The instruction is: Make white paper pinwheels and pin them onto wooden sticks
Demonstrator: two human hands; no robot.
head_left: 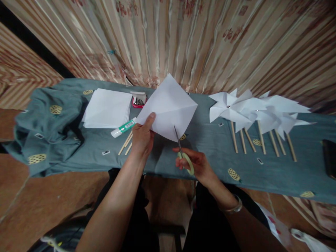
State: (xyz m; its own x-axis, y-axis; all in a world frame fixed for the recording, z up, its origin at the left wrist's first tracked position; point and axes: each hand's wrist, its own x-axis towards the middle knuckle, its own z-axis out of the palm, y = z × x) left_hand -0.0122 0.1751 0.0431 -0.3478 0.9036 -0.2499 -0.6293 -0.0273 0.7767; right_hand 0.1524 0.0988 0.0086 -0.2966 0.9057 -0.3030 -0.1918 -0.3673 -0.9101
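A square sheet of white paper (172, 101) with a crease across it is held up by my left hand (144, 138). That hand pinches its left side, thumb on top. My right hand (194, 162) grips scissors (188, 163) with pale green handles. Their blades reach the sheet's lower corner, one lying over the paper; whether a cut has been made there I cannot tell. Beneath and left of my left hand are a glue stick (123, 128) and several thin wooden sticks (126, 142).
A stack of white paper (108, 108) lies left, beside a small red box (139, 100) of metal pins. Several paper pinwheels (228, 106) on wooden sticks rest at the right. A dark object (329, 157) sits at the right edge of the green cloth (204, 140). A pleated curtain (178, 42) hangs behind.
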